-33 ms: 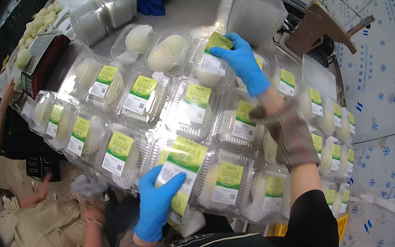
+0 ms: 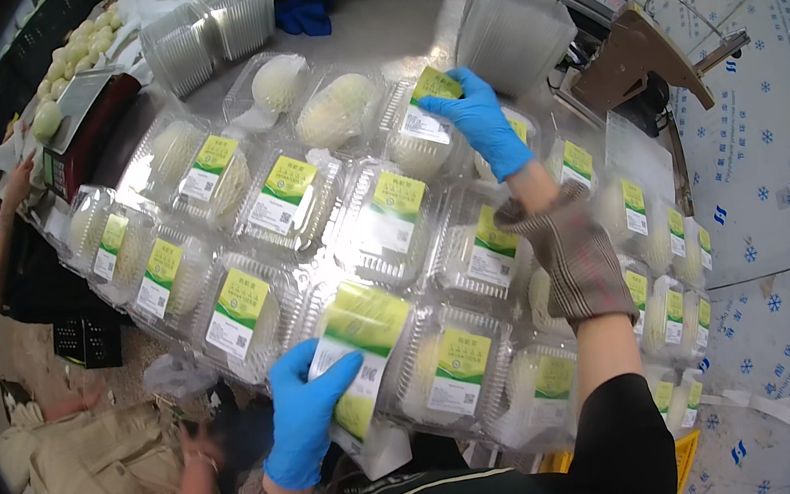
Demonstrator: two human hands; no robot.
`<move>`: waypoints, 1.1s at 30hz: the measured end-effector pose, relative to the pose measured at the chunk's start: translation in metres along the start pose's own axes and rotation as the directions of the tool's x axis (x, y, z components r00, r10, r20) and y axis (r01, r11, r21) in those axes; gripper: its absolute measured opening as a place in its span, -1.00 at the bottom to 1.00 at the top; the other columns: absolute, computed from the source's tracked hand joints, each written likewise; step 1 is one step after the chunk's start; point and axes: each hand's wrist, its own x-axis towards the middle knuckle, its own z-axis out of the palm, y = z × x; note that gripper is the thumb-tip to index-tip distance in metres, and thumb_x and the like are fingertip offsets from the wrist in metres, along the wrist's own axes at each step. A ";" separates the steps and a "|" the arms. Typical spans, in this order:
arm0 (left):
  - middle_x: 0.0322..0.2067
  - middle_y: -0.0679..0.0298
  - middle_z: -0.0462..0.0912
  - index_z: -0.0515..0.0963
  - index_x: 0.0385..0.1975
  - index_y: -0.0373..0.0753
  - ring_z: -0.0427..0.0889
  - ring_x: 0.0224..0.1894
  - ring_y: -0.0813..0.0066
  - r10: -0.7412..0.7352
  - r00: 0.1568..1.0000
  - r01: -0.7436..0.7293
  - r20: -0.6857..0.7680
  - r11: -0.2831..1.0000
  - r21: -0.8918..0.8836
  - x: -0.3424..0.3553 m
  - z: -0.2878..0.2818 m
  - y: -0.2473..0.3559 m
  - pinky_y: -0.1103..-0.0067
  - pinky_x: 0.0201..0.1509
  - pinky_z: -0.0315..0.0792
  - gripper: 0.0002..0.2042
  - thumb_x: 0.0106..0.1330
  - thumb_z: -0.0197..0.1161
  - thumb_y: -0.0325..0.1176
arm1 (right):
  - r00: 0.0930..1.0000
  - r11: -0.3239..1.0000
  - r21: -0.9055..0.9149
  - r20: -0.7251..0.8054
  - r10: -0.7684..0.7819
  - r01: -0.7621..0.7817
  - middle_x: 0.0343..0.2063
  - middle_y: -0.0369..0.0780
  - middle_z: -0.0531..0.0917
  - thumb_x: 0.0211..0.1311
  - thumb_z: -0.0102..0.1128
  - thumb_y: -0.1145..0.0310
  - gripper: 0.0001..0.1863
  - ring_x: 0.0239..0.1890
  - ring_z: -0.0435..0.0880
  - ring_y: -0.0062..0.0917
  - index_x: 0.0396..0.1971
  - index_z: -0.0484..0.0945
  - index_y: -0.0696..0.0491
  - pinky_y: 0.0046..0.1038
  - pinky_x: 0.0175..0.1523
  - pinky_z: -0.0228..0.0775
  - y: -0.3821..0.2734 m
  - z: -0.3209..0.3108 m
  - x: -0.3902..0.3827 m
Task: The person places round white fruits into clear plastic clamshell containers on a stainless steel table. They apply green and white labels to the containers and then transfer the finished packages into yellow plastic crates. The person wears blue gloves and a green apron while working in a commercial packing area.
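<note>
My left hand, in a blue glove, grips a stack of green-and-white labels between thumb and fingers, over the near side of the table. My right hand, gloved in blue too, pinches a green-and-white label at the top of a clear plastic box. Pale, net-wrapped produce shows inside the boxes. Labelled boxes stand all round, among them one box between my hands. Two boxes at the back, one holding a round pale item and one a netted item, bear no label.
Nested clear containers stand at the back, with another stack to the right. A scale and a heap of pale produce are at the far left. A brown metal device stands right. A co-worker in beige is lower left.
The co-worker's hands at the lower left have moved lower. My hands have barely shifted, each keeping its hold on the labels.
</note>
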 end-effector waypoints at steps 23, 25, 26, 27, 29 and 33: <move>-0.25 0.21 0.60 0.51 -0.20 -0.41 0.56 -0.24 0.51 0.098 0.989 -0.104 -0.107 0.994 -0.043 0.039 -0.103 0.032 0.62 -0.14 0.43 -0.72 0.05 0.27 -0.52 | 0.996 0.991 -0.136 -0.087 0.001 -0.013 -0.41 -0.22 0.62 -0.04 0.36 0.37 -0.52 -0.41 0.58 -0.56 -0.08 0.46 0.19 -0.53 -0.36 0.43 0.044 0.125 0.075; -0.19 0.21 0.57 0.50 -0.18 -0.42 0.55 -0.15 0.48 0.258 0.964 -0.263 -0.070 0.961 -0.084 0.044 -0.119 0.026 0.60 -0.06 0.43 -0.70 0.04 0.22 -0.55 | 0.994 0.930 -0.362 -0.059 -0.090 0.062 -0.39 -0.25 0.61 -0.02 0.36 0.39 -0.51 -0.42 0.56 -0.62 -0.05 0.43 0.18 -0.52 -0.35 0.42 0.064 0.122 0.085; -0.15 0.20 0.55 0.49 -0.17 -0.42 0.54 -0.12 0.47 0.271 0.957 -0.286 -0.103 0.942 -0.174 0.045 -0.125 0.027 0.59 -0.02 0.41 -0.70 0.03 0.20 -0.56 | 0.967 0.830 -0.531 -0.072 -0.244 0.170 -0.41 -0.25 0.61 -0.03 0.36 0.38 -0.50 -0.40 0.56 -0.61 -0.05 0.43 0.19 -0.52 -0.33 0.41 0.058 0.133 0.084; -0.11 0.18 0.54 0.49 -0.16 -0.42 0.53 -0.08 0.45 0.277 0.952 -0.303 -0.131 0.916 -0.264 0.044 -0.128 0.033 0.58 0.02 0.40 -0.69 0.03 0.17 -0.57 | 0.919 0.685 -0.686 -0.059 -0.391 0.247 -0.42 -0.25 0.61 -0.04 0.37 0.37 -0.49 -0.38 0.56 -0.60 -0.06 0.43 0.20 -0.52 -0.31 0.41 0.038 0.139 0.074; 0.01 0.13 0.49 0.47 -0.12 -0.41 0.51 -0.02 0.41 0.384 0.911 -0.413 -0.153 0.835 -0.365 0.050 -0.118 0.054 0.55 0.11 0.37 -0.69 0.09 0.11 -0.59 | 0.881 0.553 -0.807 -0.093 -0.464 0.206 -0.46 -0.25 0.60 -0.02 0.36 0.34 -0.53 -0.31 0.57 -0.58 -0.10 0.46 0.21 -0.49 -0.22 0.40 0.011 0.136 0.056; -0.20 0.13 0.62 0.52 -0.19 -0.40 0.58 -0.22 0.52 0.275 0.943 -0.303 -0.185 0.942 -0.143 0.067 -0.133 0.062 0.64 -0.10 0.46 -0.79 0.16 0.13 -0.58 | 0.769 0.905 -0.203 0.476 0.425 -0.374 -0.34 -0.23 0.66 0.14 0.23 0.28 -0.70 -0.33 0.60 -0.64 -0.16 0.59 0.12 -0.58 -0.17 0.45 -0.083 0.198 -0.038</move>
